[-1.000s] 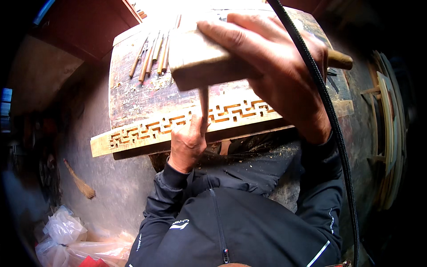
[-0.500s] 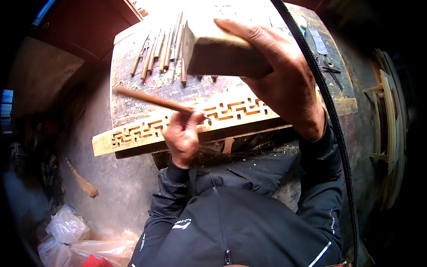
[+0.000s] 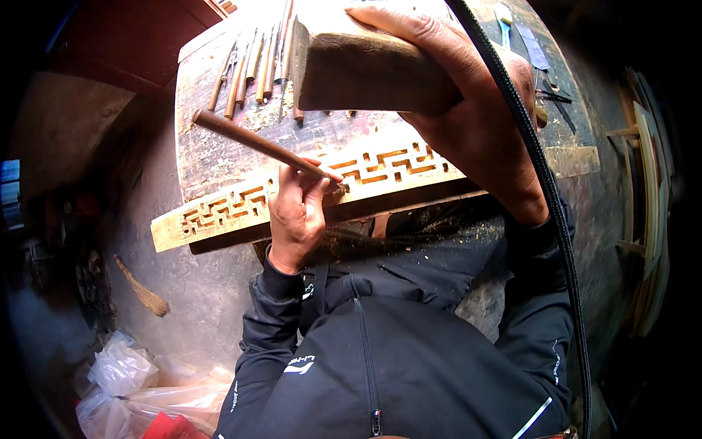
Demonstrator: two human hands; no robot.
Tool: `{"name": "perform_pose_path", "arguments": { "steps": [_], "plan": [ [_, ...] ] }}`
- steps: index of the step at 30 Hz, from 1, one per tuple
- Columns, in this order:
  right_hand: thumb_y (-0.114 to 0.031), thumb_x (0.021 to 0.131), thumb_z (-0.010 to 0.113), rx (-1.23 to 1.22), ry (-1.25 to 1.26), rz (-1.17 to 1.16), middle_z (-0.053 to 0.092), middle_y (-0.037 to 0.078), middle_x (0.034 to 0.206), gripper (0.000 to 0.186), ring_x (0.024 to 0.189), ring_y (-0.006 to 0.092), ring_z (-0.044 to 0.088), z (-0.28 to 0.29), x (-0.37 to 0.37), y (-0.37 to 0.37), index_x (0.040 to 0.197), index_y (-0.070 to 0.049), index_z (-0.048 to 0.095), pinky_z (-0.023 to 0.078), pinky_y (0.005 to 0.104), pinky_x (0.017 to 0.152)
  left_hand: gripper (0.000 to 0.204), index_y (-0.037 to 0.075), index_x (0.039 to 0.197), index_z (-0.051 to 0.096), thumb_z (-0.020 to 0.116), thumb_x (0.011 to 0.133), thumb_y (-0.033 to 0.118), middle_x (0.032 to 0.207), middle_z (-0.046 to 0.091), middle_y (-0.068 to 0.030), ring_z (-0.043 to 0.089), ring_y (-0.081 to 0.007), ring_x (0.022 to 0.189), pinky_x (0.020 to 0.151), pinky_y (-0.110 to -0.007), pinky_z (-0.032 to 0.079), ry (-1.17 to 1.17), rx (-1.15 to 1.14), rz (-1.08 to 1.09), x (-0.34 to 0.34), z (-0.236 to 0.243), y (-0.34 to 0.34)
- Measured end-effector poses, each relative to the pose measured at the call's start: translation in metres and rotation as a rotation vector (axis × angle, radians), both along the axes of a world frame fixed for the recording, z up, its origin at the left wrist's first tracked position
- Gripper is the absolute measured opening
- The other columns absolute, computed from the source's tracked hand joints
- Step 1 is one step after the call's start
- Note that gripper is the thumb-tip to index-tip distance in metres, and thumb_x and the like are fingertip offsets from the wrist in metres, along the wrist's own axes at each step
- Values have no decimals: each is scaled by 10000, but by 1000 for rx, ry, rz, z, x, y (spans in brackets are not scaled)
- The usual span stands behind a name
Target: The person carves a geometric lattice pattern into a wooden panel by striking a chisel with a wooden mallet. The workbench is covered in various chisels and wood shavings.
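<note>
My left hand [image 3: 296, 219] pinches a wooden-handled chisel [image 3: 248, 143], slanted with its handle toward the upper left and its lower end at the carved board, next to my fingertips. The pale board [image 3: 166, 234] lies along the bench's near edge, with a pierced fretwork pattern of angular slots. My right hand [image 3: 482, 132] grips a dark, square-headed wooden mallet [image 3: 373, 77] raised above the board; part of its handle shows beside my knuckles.
Several chisels [image 3: 241, 77] lie among shavings on the worn bench [image 3: 201, 168]. A brush [image 3: 503, 18] and dark tools [image 3: 556, 99] are at the right. Boards [image 3: 640, 205] lean beyond them. A straw broom [image 3: 142, 293] and plastic bags [image 3: 121, 373] are on the floor. A cable [image 3: 567, 249] hangs at right.
The chisel has tipped from nearly upright to a slant, its handle swung out to the upper left. The mallet has moved up and a little right.
</note>
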State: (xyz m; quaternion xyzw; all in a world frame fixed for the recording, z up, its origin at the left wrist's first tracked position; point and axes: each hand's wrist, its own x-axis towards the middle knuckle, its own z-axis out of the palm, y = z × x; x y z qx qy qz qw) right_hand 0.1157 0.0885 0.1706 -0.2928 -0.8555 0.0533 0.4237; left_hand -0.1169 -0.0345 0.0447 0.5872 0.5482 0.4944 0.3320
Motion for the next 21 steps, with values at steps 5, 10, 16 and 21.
{"name": "perform_pose_path", "arguments": {
  "steps": [5, 10, 16, 21],
  "plan": [
    [12, 809, 859, -3, 4, 2, 772, 164, 1176, 670, 1034, 326, 768, -2, 2, 0, 1444, -133, 703, 629, 397, 884, 255, 9, 1334, 491, 558, 1097, -54, 1048, 800, -153, 795, -220, 999, 905, -345, 624, 43, -131, -75, -3, 13, 3],
    [8, 810, 859, 0, 5, 9, 773, 162, 1176, 667, 1032, 324, 768, -3, 3, 0, 1443, -135, 705, 629, 396, 882, 263, 12, 1351, 473, 526, 1103, -59, 1070, 793, -159, 787, -221, 1015, 936, -349, 620, 46, -164, -101, -5, 17, 6],
    [4, 810, 860, 4, 16, 15, 773, 159, 1175, 664, 1030, 322, 768, -3, 3, 1, 1440, -137, 706, 630, 395, 879, 254, 1, 1338, 490, 523, 1094, -65, 1040, 794, -163, 804, -236, 981, 892, -358, 646, -15, -164, -90, -7, 14, 10],
    [0, 810, 860, 7, 17, 15, 773, 157, 1174, 661, 1028, 320, 768, -2, 4, 1, 1439, -138, 707, 630, 394, 877, 253, -4, 1294, 526, 569, 1063, -97, 959, 797, -149, 824, -247, 935, 817, -354, 674, 48, -122, -105, -7, 20, 15]
  ]
}}
